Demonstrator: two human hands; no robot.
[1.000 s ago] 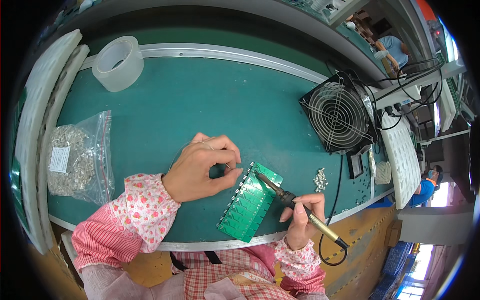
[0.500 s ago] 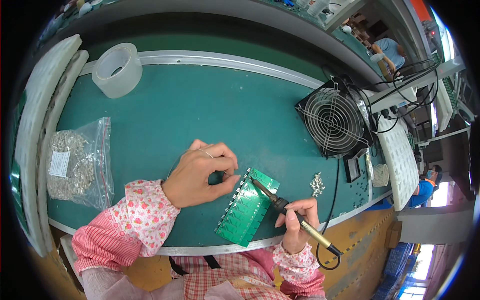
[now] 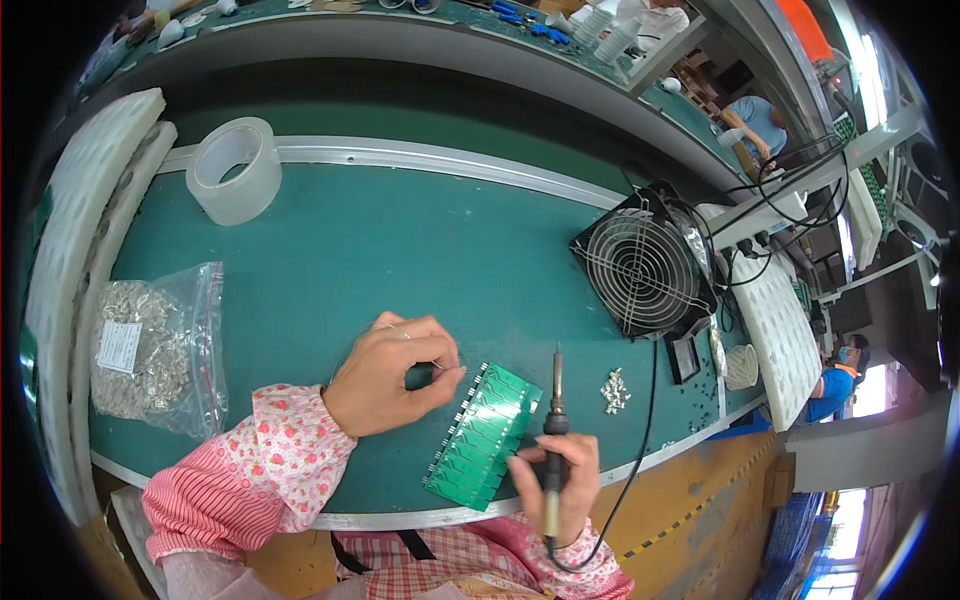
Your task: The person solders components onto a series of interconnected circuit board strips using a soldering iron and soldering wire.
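Observation:
A green circuit board panel [image 3: 487, 432] lies slanted on the green work mat, with small metal pins along its left edge. In my right hand [image 3: 575, 480] is a soldering iron [image 3: 557, 424], held upright like a pen, its tip pointing away from me, to the right of the board and off it. My left hand [image 3: 385, 378] rests just left of the board. Thumb and forefinger there are pinched on a thin solder wire [image 3: 437, 366], which shows only faintly. A small pile of silvery metal parts [image 3: 615, 391] sits right of the iron.
A fan with a round wire guard [image 3: 642, 265] stands at the right, near the iron's black cable [image 3: 640, 440]. At the left lie a clear bag of metal parts [image 3: 150, 350], a tape roll [image 3: 235, 172] and white foam trays [image 3: 95, 270]. Other people work farther off.
My right hand has drawn the soldering iron off the board, turning it from a leftward slant to upright. My left hand has shifted slightly left of the board. The whole view has tilted a little.

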